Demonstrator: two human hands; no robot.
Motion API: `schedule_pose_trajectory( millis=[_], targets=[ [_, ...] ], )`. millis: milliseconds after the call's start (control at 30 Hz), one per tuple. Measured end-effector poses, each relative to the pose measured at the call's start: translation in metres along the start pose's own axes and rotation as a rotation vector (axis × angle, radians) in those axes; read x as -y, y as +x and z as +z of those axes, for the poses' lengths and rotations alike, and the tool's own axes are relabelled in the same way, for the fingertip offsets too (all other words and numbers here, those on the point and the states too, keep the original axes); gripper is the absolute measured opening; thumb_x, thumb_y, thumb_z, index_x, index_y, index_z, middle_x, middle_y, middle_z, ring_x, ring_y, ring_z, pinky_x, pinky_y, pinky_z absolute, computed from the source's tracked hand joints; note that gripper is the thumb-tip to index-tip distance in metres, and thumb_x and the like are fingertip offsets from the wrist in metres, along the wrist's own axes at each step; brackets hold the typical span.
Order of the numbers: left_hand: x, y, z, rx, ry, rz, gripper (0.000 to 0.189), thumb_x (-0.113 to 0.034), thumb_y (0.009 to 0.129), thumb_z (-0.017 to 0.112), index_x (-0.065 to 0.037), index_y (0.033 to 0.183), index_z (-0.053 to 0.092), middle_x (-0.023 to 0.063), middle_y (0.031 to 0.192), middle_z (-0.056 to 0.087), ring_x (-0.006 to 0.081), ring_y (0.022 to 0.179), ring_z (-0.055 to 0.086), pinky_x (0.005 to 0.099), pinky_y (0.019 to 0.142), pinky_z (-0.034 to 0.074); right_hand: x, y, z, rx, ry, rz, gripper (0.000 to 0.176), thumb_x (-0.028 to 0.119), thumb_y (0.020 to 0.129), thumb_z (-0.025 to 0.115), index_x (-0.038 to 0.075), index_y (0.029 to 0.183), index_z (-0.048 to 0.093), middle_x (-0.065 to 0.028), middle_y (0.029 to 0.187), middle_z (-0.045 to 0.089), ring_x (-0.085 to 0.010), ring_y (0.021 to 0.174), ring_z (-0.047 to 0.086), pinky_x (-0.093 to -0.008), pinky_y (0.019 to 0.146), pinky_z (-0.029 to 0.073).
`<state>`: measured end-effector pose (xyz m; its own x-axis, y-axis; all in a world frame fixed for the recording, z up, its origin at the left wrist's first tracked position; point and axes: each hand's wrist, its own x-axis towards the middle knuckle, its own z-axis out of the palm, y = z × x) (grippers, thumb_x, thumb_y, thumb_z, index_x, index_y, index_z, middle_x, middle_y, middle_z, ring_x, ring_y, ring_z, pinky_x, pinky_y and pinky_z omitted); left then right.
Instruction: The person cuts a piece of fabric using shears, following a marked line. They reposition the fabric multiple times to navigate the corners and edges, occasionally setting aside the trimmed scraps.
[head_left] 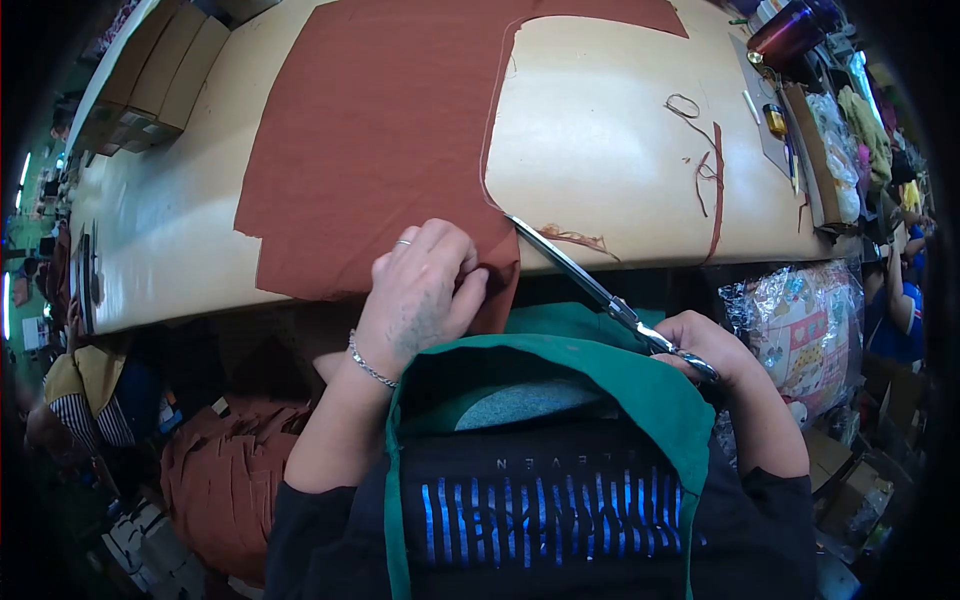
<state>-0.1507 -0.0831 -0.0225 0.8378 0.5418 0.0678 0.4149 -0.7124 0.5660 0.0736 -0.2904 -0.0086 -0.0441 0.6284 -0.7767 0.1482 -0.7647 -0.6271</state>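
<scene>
A reddish-brown cloth point(370, 140) lies spread on the table, with a pale line running along its curved right edge. My left hand point(425, 275) is closed at the cloth's near edge, its fingers curled and the fabric puckered beside the thumb. In my right hand point(705, 345) are long metal scissors point(580, 275), gripped by the handles. Their blades point up and left, and the tips meet the cloth's edge at the lower end of the curve. Whether the blades are fully closed is hard to see.
Thread scraps and a narrow brown strip point(718, 195) lie on the pale table point(590, 100). Cardboard boxes point(165, 80) stand at the far left. A dark bottle point(795, 30) and a small jar point(774, 120) sit at the right. Below are a wrapped patterned bundle point(800, 330) and piled brown fabric point(230, 480).
</scene>
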Motion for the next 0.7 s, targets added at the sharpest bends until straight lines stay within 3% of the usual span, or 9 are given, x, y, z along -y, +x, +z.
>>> schedule_pose_trajectory(
  millis=[133, 167, 267, 400, 567, 700],
  targets=[
    [-0.013, 0.002, 0.011, 0.025, -0.239, -0.138, 0.024, -0.021, 0.074, 0.067, 0.0, 0.079, 0.054, 0.0146, 0.076, 0.058, 0.029, 0.069, 0.059, 0.0341, 0.058, 0.045, -0.007, 0.003, -0.001, 0.025, 0.043, 0.004, 0.035, 0.032, 0.073, 0.071, 0.0, 0.069, 0.057, 0.003, 0.058, 0.05, -0.0046, 0.056, 0.042, -0.0222, 0.05, 0.036],
    [-0.018, 0.0, 0.013, -0.029, -0.122, -0.051, 0.026, -0.02, 0.075, 0.067, 0.001, 0.082, 0.056, 0.0162, 0.075, 0.059, 0.0289, 0.069, 0.06, 0.0353, 0.059, 0.046, -0.009, 0.004, -0.001, 0.037, 0.059, -0.011, 0.036, 0.033, 0.073, 0.071, 0.0, 0.069, 0.056, 0.003, 0.059, 0.05, -0.0045, 0.056, 0.043, -0.0222, 0.051, 0.036],
    [-0.026, -0.001, 0.017, 0.16, -0.12, -0.077, 0.02, -0.017, 0.073, 0.067, -0.001, 0.081, 0.059, 0.0137, 0.092, 0.058, 0.0272, 0.083, 0.059, 0.0342, 0.066, 0.046, -0.021, 0.011, -0.005, 0.102, 0.081, -0.091, 0.042, 0.04, 0.072, 0.07, 0.001, 0.071, 0.055, 0.003, 0.061, 0.05, -0.0049, 0.058, 0.043, -0.0222, 0.052, 0.036],
    [-0.027, -0.001, 0.025, -0.031, -0.012, 0.145, 0.017, -0.015, 0.071, 0.067, -0.003, 0.08, 0.059, 0.0117, 0.101, 0.057, 0.0285, 0.095, 0.054, 0.0401, 0.074, 0.045, -0.013, 0.02, -0.014, 0.2, 0.038, -0.238, 0.053, 0.053, 0.07, 0.066, 0.002, 0.075, 0.054, 0.0033, 0.061, 0.049, -0.006, 0.061, 0.043, -0.0219, 0.054, 0.037],
    [-0.023, -0.003, 0.033, -0.102, 0.005, 0.233, 0.015, -0.014, 0.072, 0.066, -0.003, 0.079, 0.058, 0.0123, 0.103, 0.057, 0.0294, 0.101, 0.053, 0.0428, 0.079, 0.043, 0.002, 0.032, -0.021, 0.227, -0.102, -0.191, 0.065, 0.068, 0.067, 0.057, 0.004, 0.073, 0.051, -0.0012, 0.052, 0.047, -0.0114, 0.049, 0.049, -0.0245, 0.044, 0.037],
    [-0.022, -0.003, 0.036, -0.089, 0.048, 0.25, 0.014, -0.014, 0.073, 0.065, -0.004, 0.078, 0.057, 0.0129, 0.104, 0.057, 0.0283, 0.106, 0.052, 0.0441, 0.083, 0.042, 0.016, 0.033, -0.02, 0.227, -0.117, -0.13, 0.067, 0.07, 0.065, 0.058, 0.004, 0.073, 0.051, -0.0013, 0.053, 0.047, -0.0116, 0.05, 0.049, -0.025, 0.045, 0.037]
  ],
)
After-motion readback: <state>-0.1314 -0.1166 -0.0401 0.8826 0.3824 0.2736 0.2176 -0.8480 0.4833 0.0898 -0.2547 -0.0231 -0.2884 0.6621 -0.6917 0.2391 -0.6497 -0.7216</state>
